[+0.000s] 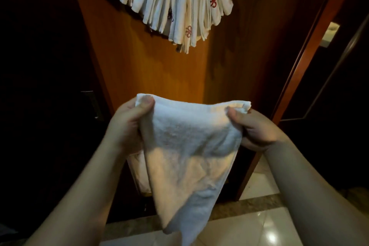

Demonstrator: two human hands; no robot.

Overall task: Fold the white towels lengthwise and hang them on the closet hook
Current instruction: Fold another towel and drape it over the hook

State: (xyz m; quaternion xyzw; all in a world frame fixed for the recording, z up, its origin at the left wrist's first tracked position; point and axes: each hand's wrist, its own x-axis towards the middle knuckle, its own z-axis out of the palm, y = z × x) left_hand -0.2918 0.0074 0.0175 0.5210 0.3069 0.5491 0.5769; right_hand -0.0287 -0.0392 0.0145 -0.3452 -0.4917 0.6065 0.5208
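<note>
White towel (189, 146), lower end cut off

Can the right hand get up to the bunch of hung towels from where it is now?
Probably yes, but not freely: the right hand and left hand each pinch a top corner of the white towel. Nothing shows between them and the hung towels above.

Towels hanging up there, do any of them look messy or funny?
A little. The hanging towels are crammed into one thick bunch, their bottom ends uneven, the middle ones reaching lowest. None looks torn or stained. The towel pinched by the left hand and right hand tapers down to a crooked point.
</note>
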